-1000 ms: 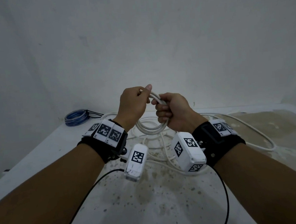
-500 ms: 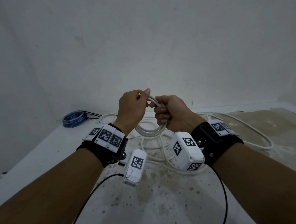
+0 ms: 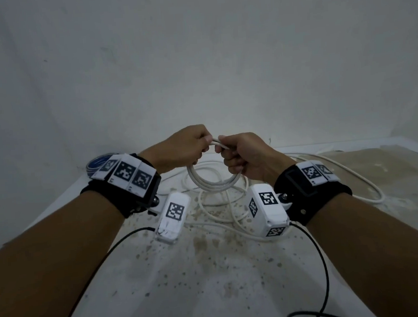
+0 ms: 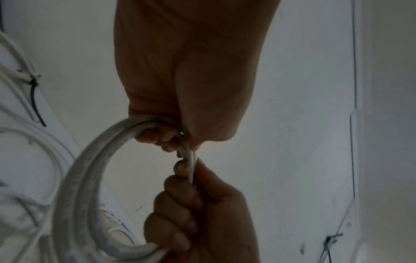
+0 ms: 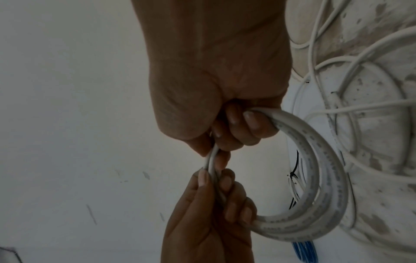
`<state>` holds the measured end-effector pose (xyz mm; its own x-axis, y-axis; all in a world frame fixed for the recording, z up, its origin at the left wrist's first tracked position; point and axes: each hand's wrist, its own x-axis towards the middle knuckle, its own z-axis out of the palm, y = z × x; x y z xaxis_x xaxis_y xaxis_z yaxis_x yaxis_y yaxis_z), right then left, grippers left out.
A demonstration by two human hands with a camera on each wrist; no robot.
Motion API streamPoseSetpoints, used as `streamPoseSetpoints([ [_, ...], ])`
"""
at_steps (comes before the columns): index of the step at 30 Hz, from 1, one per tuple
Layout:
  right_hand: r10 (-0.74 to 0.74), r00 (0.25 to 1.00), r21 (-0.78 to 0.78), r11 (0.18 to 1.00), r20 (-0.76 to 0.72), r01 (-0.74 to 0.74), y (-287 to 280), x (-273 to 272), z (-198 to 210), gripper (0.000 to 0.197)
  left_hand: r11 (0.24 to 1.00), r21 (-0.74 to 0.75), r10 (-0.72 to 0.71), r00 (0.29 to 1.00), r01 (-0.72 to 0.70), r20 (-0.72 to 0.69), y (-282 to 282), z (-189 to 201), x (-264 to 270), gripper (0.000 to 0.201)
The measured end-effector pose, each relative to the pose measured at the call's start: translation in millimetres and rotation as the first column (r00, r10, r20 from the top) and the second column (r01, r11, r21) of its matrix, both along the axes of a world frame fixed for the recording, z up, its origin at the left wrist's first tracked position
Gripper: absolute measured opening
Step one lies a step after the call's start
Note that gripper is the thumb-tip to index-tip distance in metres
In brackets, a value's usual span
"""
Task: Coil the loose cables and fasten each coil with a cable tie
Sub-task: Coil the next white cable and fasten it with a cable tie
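Observation:
A white cable coil (image 3: 214,182) of several loops hangs between my hands above the table. My left hand (image 3: 201,149) grips the top of the coil from the left, fingers curled round the strands. My right hand (image 3: 227,154) holds it from the right, fist closed on the loops. In the left wrist view the coil (image 4: 78,178) curves down from my left hand (image 4: 171,138) to my right hand (image 4: 180,210). In the right wrist view my right hand (image 5: 234,128) and left hand (image 5: 216,186) pinch the strands together beside the coil (image 5: 319,186). The cable's loose rest (image 3: 231,206) lies on the table.
The stained white table (image 3: 210,269) meets a plain wall behind. A blue cable coil (image 3: 97,162) sits at the back left. One loose white run (image 3: 370,186) loops to the right. Black camera leads (image 3: 320,262) trail toward me. A black tie (image 5: 292,175) shows on strands lying on the table.
My left thumb, stretched out over the cable a second ago, now curls down onto the strands. Both hands stay together at the coil's top.

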<state>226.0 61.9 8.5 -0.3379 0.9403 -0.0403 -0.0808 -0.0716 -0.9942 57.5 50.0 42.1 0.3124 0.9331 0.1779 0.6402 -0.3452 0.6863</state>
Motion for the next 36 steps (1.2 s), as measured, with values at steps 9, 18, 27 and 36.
streamPoseSetpoints([
  [9,-0.067,0.998,0.005,0.998,-0.012,0.067,-7,6,-7,0.040,0.954,0.299,0.049,0.997,-0.028,-0.063,2,-20,13,0.016],
  [18,-0.093,0.993,-0.025,0.995,-0.075,0.092,-5,11,-17,0.041,0.956,0.279,0.072,0.994,-0.092,0.081,-1,-26,20,0.020],
  [27,-0.115,0.988,0.097,0.990,0.103,0.105,-12,22,-10,0.039,0.995,-0.094,0.076,0.913,-0.041,0.400,-6,-23,28,0.015],
  [36,-0.127,0.990,0.044,0.991,0.061,0.125,-17,40,-16,0.038,0.998,0.005,0.058,0.980,-0.060,0.189,-7,-16,46,0.020],
])
